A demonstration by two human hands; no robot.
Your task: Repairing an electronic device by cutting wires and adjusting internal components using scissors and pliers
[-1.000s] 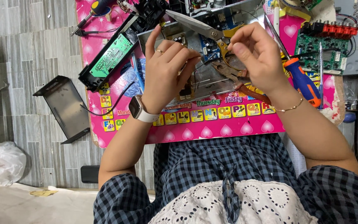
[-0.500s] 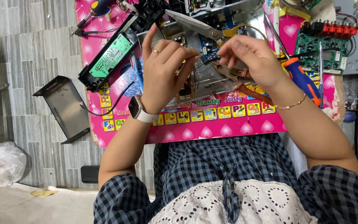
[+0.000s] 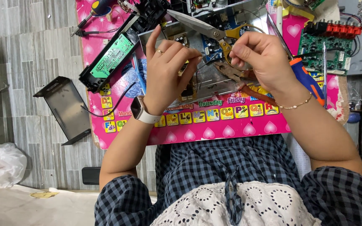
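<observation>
Scissors [image 3: 208,28] unmoved; both hands' [image 3: 168,71] grip now pinched narrow over circuit board [image 3: 210,77].

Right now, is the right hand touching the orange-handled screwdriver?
Apart. The head view shows the right hand raised over the metal chassis, while the screwdriver lies beside the wrist on the pink mat, with mat showing between them.

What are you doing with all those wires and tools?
A person sits at a pink mat covered in opened electronics. The left hand and right hand are raised close together over a metal chassis, pinching what looks like a thin wire between them. Scissors, pliers and an orange-handled screwdriver lie nearby, with a green circuit board to the left.
</observation>
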